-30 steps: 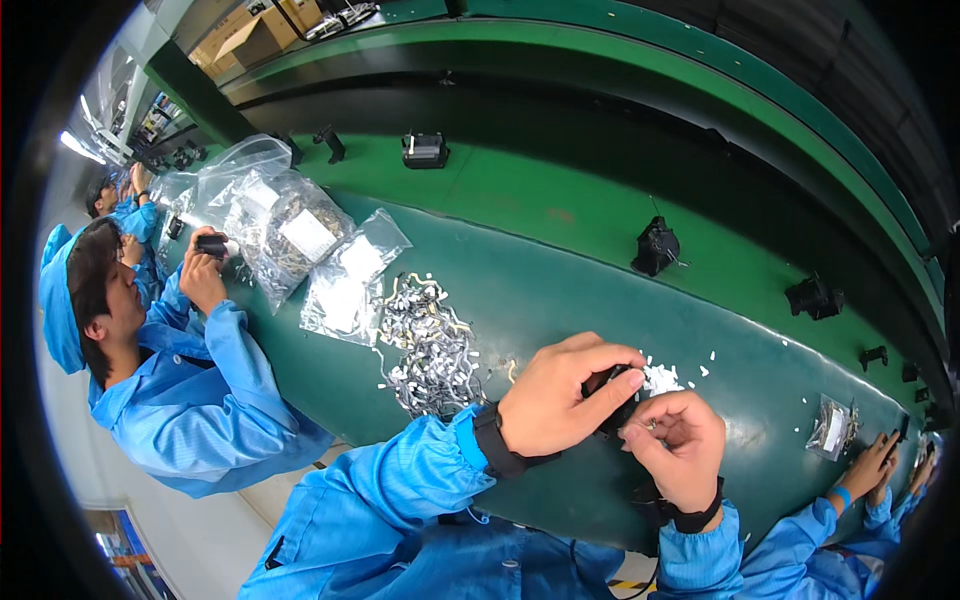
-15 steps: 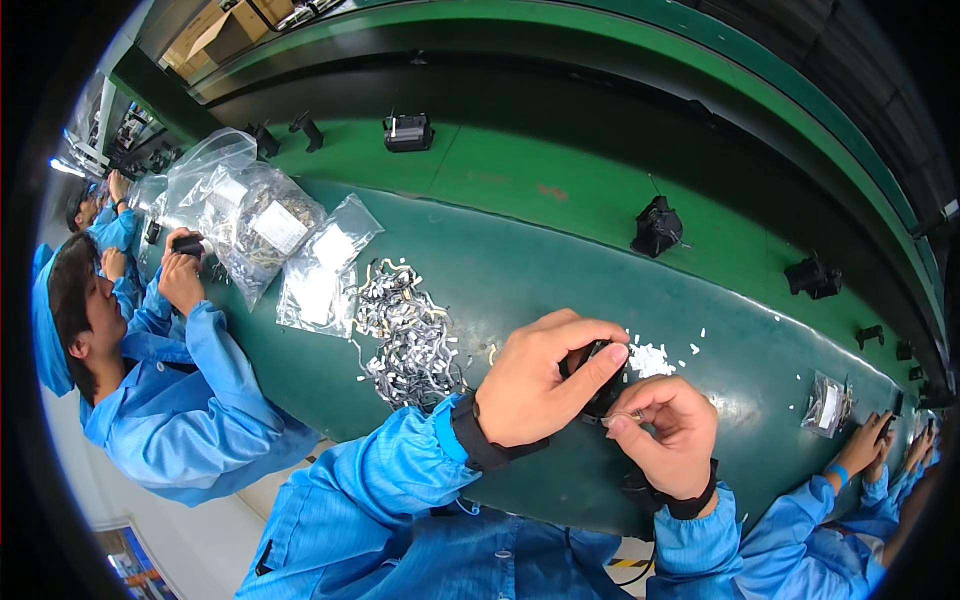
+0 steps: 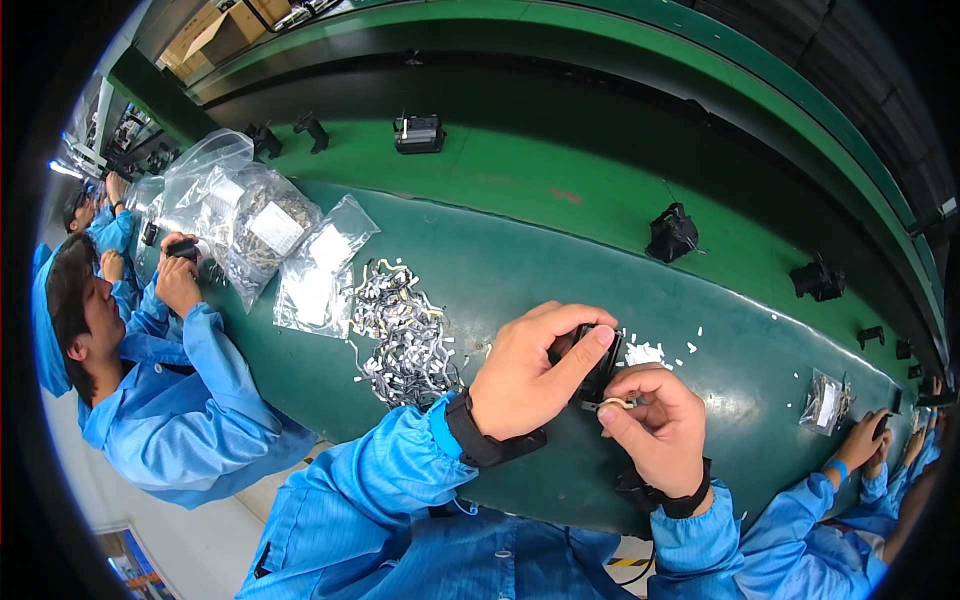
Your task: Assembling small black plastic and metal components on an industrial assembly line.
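My left hand [image 3: 535, 375] is wrapped round a black plastic housing [image 3: 600, 370], thumb on top and fingers behind. At the near end of that part, the thumb and fingertips of my right hand [image 3: 658, 420] pinch a short pale cable [image 3: 617, 403]. Whether its end is joined to the housing is hidden by my fingers. Just beyond the right hand lie small white pieces [image 3: 645, 354] in a loose pile. To the left of my left hand is a heap of short dark and pale cables with white connectors [image 3: 405, 335].
Clear plastic bags [image 3: 265, 225] of cables lie at the left of the green table [image 3: 520, 260], with a small bag [image 3: 825, 403] at the right. Black units [image 3: 672, 232] stand spaced along the green belt beyond. Co-workers in blue sit at left [image 3: 200, 400] and right [image 3: 800, 535].
The black units on the belt have shifted right. My left hand has tilted the housing so more of it shows, and the pale cable in my right fingers shows more clearly.
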The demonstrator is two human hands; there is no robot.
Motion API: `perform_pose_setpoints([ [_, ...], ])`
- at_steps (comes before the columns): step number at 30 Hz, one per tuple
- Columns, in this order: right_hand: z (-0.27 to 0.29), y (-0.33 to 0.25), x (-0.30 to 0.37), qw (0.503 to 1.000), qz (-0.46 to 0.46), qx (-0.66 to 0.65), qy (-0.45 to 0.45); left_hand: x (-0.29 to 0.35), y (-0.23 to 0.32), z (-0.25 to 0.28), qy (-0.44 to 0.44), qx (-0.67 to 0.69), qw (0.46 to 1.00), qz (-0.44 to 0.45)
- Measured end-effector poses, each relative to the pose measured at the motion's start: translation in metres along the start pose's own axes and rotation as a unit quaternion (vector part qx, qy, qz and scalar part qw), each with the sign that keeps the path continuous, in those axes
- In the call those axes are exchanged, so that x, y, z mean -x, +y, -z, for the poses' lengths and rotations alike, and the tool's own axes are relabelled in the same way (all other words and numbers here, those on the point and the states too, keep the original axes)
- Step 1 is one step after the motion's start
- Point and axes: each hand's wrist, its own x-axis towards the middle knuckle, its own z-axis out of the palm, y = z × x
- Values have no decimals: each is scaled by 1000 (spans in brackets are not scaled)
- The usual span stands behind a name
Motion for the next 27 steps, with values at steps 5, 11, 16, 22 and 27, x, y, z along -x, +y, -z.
perform_pose_setpoints([
  [5,0,-8,0,999,-4,-32,-2,0,8,3,-18,71,993,90],
  [11,3,-1,2,999,-12,33,-18,-2,-4,-3,35,39,999,12],
  [16,0,-4,3,997,-78,-4,9,-1,9,4,-39,-25,997,56],
  [22,6,2,0,984,-101,107,-103,1,3,4,-142,-74,986,33],
  [27,12,1,2,995,-69,27,-64,2,15,8,-213,168,955,118],
])
